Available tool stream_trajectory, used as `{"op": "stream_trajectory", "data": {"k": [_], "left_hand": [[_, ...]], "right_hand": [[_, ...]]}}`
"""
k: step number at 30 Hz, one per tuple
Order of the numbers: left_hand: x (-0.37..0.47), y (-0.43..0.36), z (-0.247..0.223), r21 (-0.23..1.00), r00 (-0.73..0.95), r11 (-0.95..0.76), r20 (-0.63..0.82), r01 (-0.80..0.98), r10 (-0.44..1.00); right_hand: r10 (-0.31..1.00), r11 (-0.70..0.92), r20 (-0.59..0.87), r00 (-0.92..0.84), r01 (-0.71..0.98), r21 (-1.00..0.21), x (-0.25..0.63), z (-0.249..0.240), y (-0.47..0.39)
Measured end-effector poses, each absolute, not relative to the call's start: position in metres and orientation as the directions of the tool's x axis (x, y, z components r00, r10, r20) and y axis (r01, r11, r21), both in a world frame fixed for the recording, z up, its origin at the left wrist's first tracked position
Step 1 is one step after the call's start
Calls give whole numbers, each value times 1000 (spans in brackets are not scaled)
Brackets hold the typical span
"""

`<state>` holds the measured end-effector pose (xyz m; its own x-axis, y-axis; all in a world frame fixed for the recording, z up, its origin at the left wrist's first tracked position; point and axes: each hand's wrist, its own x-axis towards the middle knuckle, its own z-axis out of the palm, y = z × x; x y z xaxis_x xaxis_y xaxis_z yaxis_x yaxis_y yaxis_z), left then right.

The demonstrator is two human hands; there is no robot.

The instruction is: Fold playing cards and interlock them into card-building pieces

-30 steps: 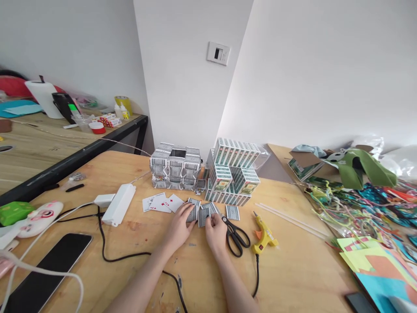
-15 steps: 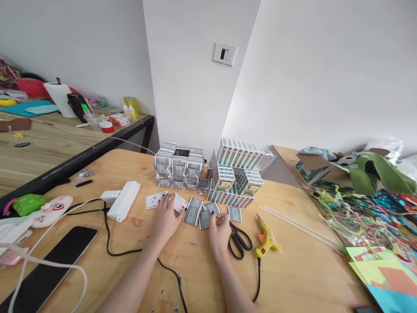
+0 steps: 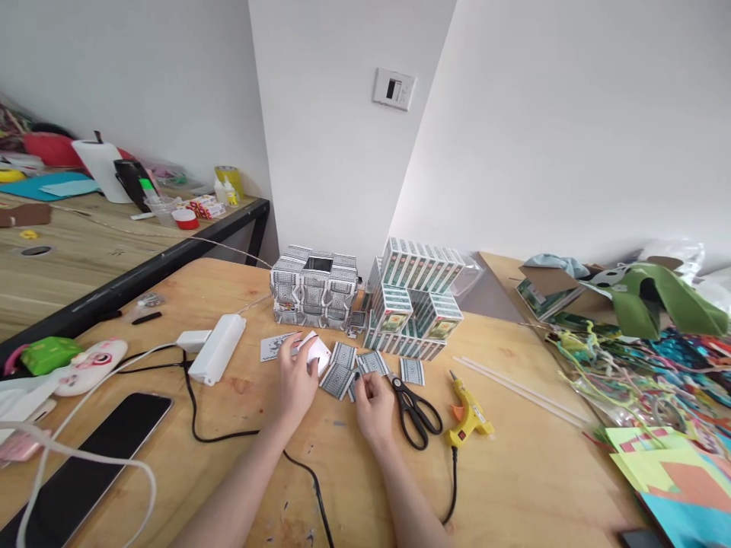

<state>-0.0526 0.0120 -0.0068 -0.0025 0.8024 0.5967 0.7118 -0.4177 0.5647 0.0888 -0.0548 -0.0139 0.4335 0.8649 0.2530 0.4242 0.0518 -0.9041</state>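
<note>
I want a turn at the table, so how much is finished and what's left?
The patterned-card block looks built, and the small boxes stand stacked. Now the left hand has fingers on a pale card; the right hand is at the loose patterned cards. Probably left: those loose cards, separate from the block. I can't tell how many steps remain.

Landmark: black-handled scissors [image 3: 416,412], flat on the light wooden table [image 3: 514,487]. Left of them, the right hand [image 3: 375,409] is at grey-patterned playing cards [image 3: 338,378]; farther left, the left hand [image 3: 297,384] touches a white-faced playing card [image 3: 316,353]. To their right: yellow plastic glue gun [image 3: 469,416]. Behind: stacked green-and-white card boxes [image 3: 419,266].
</note>
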Motion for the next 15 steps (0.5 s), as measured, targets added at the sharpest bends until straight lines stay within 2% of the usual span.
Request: {"op": "stream_trajectory", "data": {"k": [4, 7, 11, 15], "left_hand": [[-52, 7, -3, 573, -42, -512, 692, 640, 721], [-48, -6, -5, 515, 69, -600, 722, 612, 689], [-40, -20, -10, 513, 211, -687, 701, 514, 681], [-46, -7, -8, 576, 253, -634, 605, 516, 755]], "right_hand": [[892, 55, 214, 399, 375, -926, 89, -15, -53], [912, 104, 204, 355, 281, -954, 88, -15, -50], [954, 148, 188, 233, 179, -973, 88, -17, -50], [967, 72, 103, 235, 137, -988, 91, -20, -49]]}}
